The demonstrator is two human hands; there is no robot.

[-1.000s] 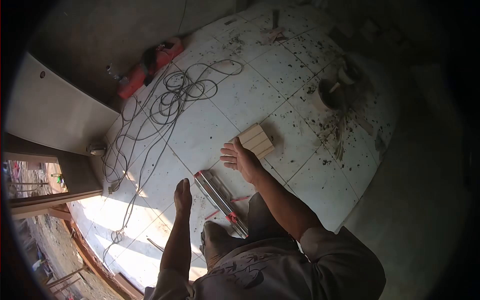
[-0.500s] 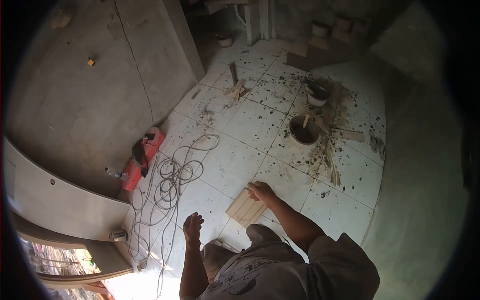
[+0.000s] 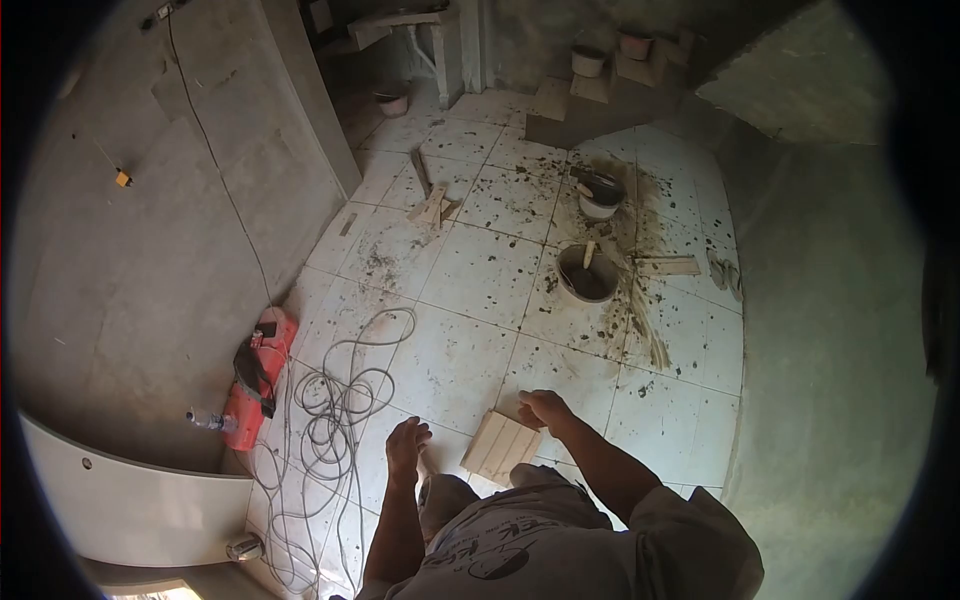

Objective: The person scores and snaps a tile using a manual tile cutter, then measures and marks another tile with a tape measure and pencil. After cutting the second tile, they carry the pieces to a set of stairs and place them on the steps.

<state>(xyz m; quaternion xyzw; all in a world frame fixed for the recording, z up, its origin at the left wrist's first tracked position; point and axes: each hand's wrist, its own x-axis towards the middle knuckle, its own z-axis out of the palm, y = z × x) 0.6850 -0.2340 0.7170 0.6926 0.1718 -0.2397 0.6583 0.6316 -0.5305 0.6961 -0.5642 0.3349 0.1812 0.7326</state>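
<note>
Your right hand (image 3: 545, 408) sits at the upper right corner of the grooved tan panel (image 3: 500, 445), fingers bent and knuckles up. It meets the panel's edge, but you cannot tell from this angle whether the fingers actually pinch it or only rest against it. Your left hand (image 3: 408, 445) is just to the left of the panel and apart from it, loosely curled with the fingers drooping toward the floor (image 3: 470, 360), and it holds nothing. The panel lies flat on the floor right in front of your knees, between your two hands. It is a squarish slab, pale tan, with parallel grooves that split its face into strips. The floor is large, glossy white square tiles with thin dark joints, spattered all over with dark flecks. To your left a thin black cable (image 3: 340, 410) lies in loose, tangled loops, and beyond it a red power tool (image 3: 255, 375) rests against the foot of the rough grey wall (image 3: 150, 250). Farther ahead stands a round bucket (image 3: 587, 272) with dark muck inside and a stick poking out, ringed by heavier splashes. A few short wood scraps (image 3: 432, 205) lie crossed near the wall.
</note>
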